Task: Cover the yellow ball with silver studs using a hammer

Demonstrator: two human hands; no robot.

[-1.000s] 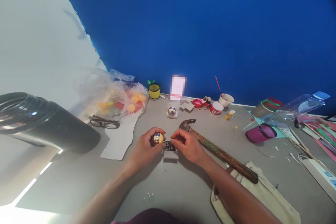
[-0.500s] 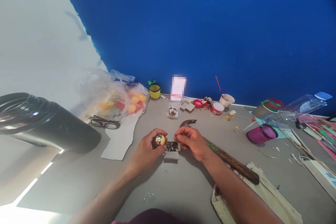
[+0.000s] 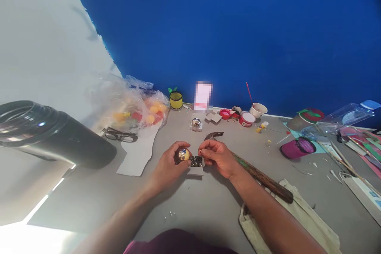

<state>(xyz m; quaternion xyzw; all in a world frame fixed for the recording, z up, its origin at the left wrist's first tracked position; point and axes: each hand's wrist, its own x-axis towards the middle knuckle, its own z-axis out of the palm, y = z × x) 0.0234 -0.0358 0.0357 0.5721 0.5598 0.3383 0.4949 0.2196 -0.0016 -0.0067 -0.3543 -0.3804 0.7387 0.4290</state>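
My left hand (image 3: pixel 168 166) holds a small ball (image 3: pixel 183 154) between thumb and fingers; part of its surface is shiny metal and part is pale yellow. Just right of it sits a small open white box (image 3: pixel 195 172) filled with tiny shiny metal pieces (image 3: pixel 195 161). Beside the box my right hand (image 3: pixel 218 158) is pinched shut at the fingertips; whatever it grips is too small to name. Behind that hand lies a hammer (image 3: pixel 264 180), its handle running towards the lower right. Another shiny ball (image 3: pixel 195 122) rests on a small box farther back.
A large dark flask (image 3: pixel 68 139) stands at left, near eyeglasses (image 3: pixel 122 135) and a plastic bag (image 3: pixel 143 107). Red tubs (image 3: pixel 247 119), a white cup (image 3: pixel 257 110) and a glue stick (image 3: pixel 261 127) are at the back. A pale cloth (image 3: pixel 303 218) lies under the hammer's end.
The view has shifted slightly. My left hand has turned the ball a little, so a different part faces me. The right hand stays pinched beside the box, slightly closer to the ball.
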